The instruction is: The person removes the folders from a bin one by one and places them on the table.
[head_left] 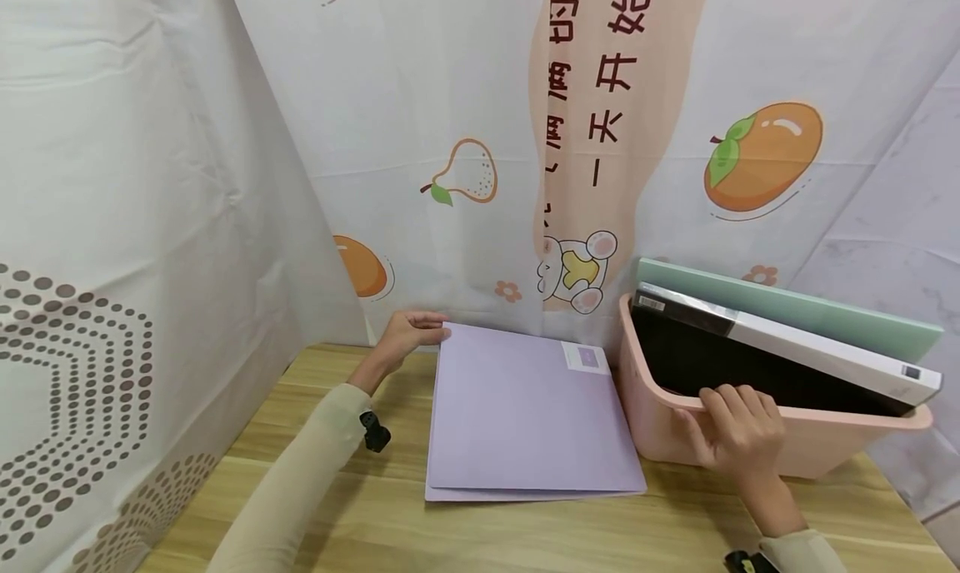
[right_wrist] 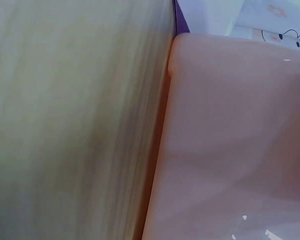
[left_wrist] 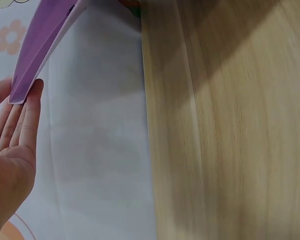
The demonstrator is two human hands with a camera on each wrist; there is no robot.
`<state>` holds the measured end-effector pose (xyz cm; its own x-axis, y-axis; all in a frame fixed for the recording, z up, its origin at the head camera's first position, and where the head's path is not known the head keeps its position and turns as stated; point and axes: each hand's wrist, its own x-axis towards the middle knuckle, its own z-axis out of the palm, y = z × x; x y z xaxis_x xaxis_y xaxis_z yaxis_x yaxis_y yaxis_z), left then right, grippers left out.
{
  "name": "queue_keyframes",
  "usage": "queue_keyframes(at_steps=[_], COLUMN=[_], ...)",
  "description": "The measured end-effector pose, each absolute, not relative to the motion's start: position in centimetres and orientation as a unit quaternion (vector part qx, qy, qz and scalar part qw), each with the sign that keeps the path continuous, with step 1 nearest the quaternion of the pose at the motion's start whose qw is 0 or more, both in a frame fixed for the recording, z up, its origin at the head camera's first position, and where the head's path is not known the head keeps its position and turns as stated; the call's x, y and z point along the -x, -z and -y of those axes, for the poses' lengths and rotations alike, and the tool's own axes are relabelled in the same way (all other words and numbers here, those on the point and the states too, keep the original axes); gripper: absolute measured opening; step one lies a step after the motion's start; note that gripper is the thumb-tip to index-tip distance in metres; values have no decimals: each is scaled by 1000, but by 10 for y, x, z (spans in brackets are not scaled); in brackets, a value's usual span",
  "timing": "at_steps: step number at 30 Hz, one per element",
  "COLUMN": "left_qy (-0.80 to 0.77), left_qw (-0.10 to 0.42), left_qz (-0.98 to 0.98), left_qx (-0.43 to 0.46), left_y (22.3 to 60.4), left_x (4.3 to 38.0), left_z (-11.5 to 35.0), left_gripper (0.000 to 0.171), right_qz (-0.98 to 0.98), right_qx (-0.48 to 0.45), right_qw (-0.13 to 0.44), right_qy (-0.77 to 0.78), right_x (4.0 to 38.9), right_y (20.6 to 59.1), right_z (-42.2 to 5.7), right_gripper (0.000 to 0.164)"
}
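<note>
A light purple file folder (head_left: 525,415) lies at the middle of the wooden table, a white label (head_left: 586,358) at its far right corner. My left hand (head_left: 408,337) pinches the folder's far left corner between thumb and fingers. In the left wrist view, the folder's edge (left_wrist: 27,75) sits between the thumb and the straighter fingers, that end raised from the table. My right hand (head_left: 742,431) grips the near rim of a pink plastic bin (head_left: 825,440), fingers hooked over it. The right wrist view holds mostly the bin's side wall (right_wrist: 230,125).
Inside the bin lean a mint green folder (head_left: 787,306) and a white-and-black binder (head_left: 810,336), both sticking out above the rim. A printed cloth (head_left: 420,82) hangs behind the table (head_left: 360,506). The purple folder's right edge is close beside the bin.
</note>
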<state>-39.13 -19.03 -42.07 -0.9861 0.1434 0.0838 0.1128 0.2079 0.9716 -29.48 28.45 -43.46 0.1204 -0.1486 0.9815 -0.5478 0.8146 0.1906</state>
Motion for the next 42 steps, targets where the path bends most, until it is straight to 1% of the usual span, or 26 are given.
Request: queue_keyframes(at_steps=[5, 13, 20, 25, 35, 42], left_qy=[-637, -669, -668, -642, -589, -587], left_qw=[28, 85, 98, 90, 47, 26], left_qz=[-766, -734, -729, -753, -803, -804], left_qx=[-77, -83, -113, -113, -81, -93], left_y=[423, 423, 424, 426, 437, 445], left_x=[389, 386, 380, 379, 388, 394], left_z=[191, 196, 193, 190, 187, 187], left_gripper=[44, 52, 51, 47, 41, 40], right_qz=[652, 654, 653, 650, 653, 647], right_qx=[-270, -269, -268, -265, -265, -264], right_qw=[694, 692, 693, 697, 694, 699], right_qy=[-141, -143, -145, -148, -148, -148], right_x=[293, 295, 297, 299, 300, 301], right_y=[434, 438, 442, 444, 445, 444], right_z=[-284, -286, -288, -289, -290, -289], right_gripper=[63, 63, 63, 63, 62, 62])
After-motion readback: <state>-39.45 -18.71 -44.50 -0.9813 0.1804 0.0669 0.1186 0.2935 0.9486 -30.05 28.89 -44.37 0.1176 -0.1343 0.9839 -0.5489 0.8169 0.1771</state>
